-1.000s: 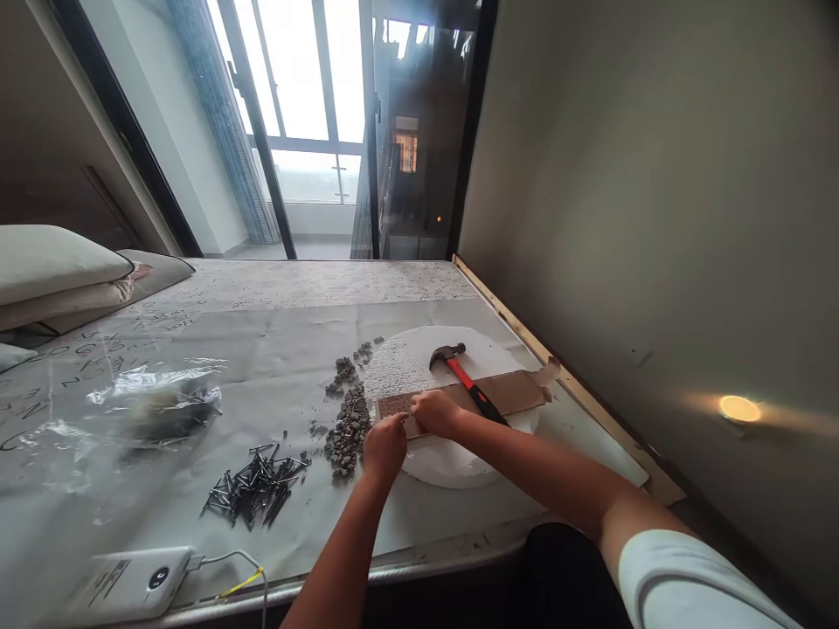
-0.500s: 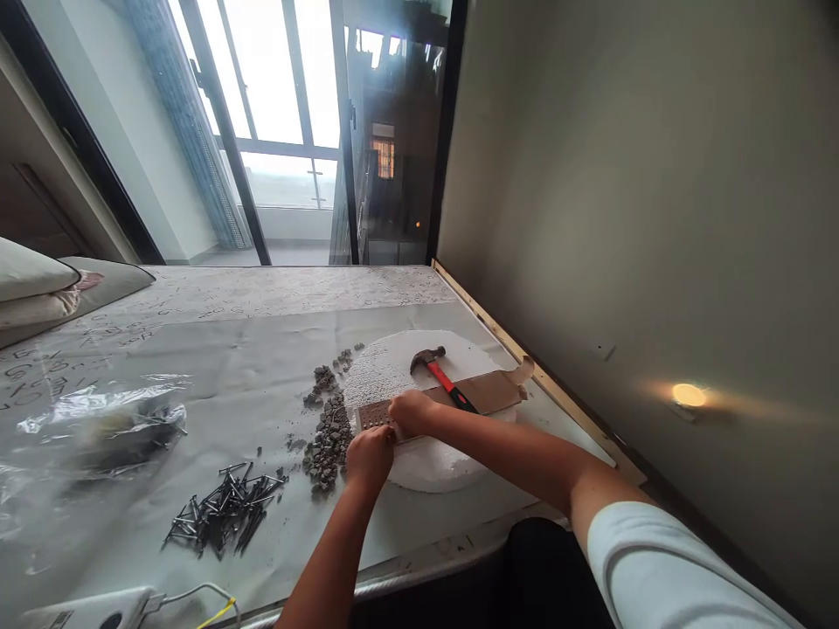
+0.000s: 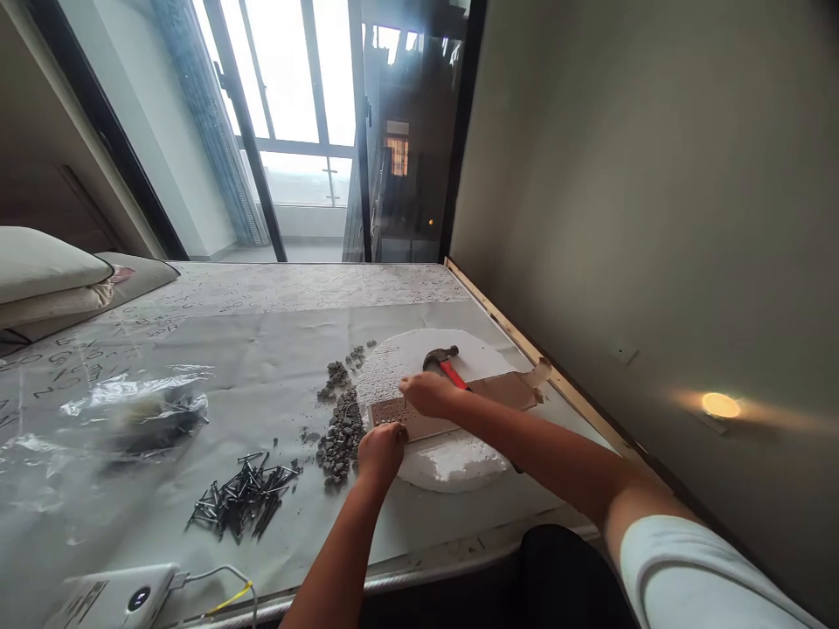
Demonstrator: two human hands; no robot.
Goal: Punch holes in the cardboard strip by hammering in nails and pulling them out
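A brown cardboard strip with rows of small holes at its left end lies across a round white foam slab. My left hand is closed on the strip's near edge, by the holes. Just above the holed end, my right hand pinches a thin dark nail that points down; whether its tip touches the cardboard I cannot tell. Behind my right hand lies a claw hammer with a red and black handle, partly hidden by the hand and forearm.
Grey gravel is heaped along the slab's left edge. A pile of nails lies nearer on the grey sheet. Farther left is a clear plastic bag with dark contents. A white power bank with a cable sits at front left.
My right hand has risen off the cardboard, and the nail now shows below its fingers. My left hand stays at the strip's edge. The whole view has shifted slightly.
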